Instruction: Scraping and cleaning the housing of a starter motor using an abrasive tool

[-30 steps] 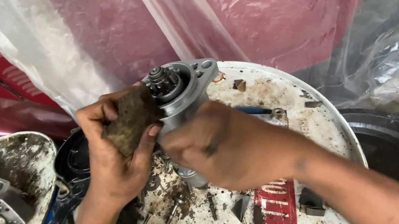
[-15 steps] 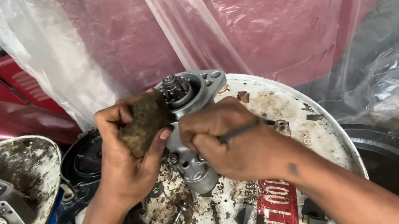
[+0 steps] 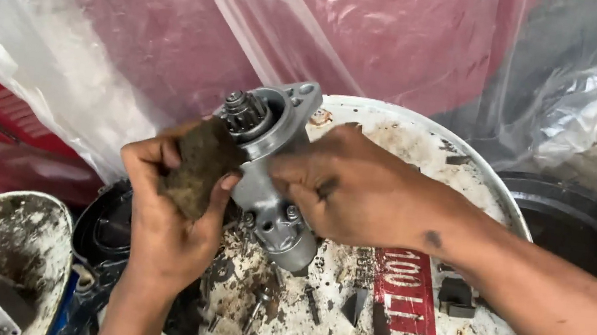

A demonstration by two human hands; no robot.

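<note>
Starter motor (image 3: 266, 179), a grey cast-metal unit with a toothed pinion gear (image 3: 243, 112) at its nose, is held in the air over the stained white drum lid (image 3: 466, 182) that serves as the surface. Half a second ago the right hand (image 3: 349, 189) had a thin dark tool lying across its fingers; now no tool shows there, and the fingers are curled around the middle of the motor body, pressed against its housing. A second ago that same hand covered most of the body, so its grip has slid along and then settled. The left hand (image 3: 170, 204) has kept its hold: thumb and fingers pinch a brown, grimy scrap of abrasive pad or rag (image 3: 199, 166) against the left side of the housing, just below the pinion. By my reading, the work remains rubbing the casing clean, with the right hand now only steadying the piece.

Its long axis runs on a diagonal, from the pinion end at upper left, tilted up toward the pink plastic sheeting (image 3: 331, 34), down to the rounded rear end at lower right, which hangs just above the lid. The mounting flange (image 3: 304, 97) with its bolt holes faces up and away. Loose bolts and dark scraps lie scattered on the lid below.
</note>
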